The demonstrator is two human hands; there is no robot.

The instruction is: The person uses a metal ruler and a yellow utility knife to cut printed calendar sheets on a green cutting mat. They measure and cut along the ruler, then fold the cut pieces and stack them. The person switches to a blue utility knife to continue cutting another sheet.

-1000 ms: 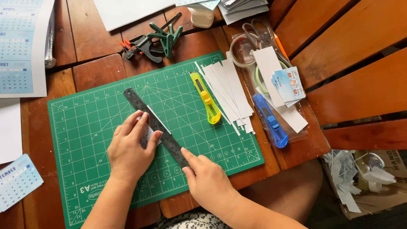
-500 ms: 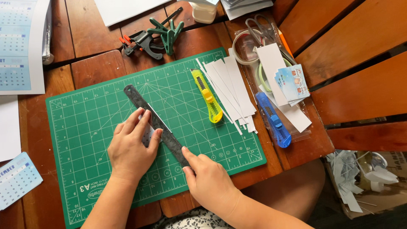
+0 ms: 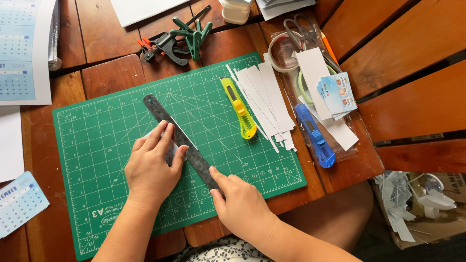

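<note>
Green mat (image 3: 97,145), ruler (image 3: 170,123) – paper mostly hidden, hands (image 3: 153,170)

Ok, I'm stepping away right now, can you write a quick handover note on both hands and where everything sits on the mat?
Left hand: flat on the dark ruler, pinning a small pale paper piece on the green cutting mat. It holds nothing.
Right hand: fingertips press the ruler's near end; no tool in it.
Ruler lies diagonally across the mat's middle.
Yellow utility knife: on the mat, right of the ruler, untouched.
Stack of white paper strips: at the mat's right edge, already cut.
Blue utility knife: on the table past the strips.
Left to do: the piece under the ruler shows no cut that I can make out.
</note>
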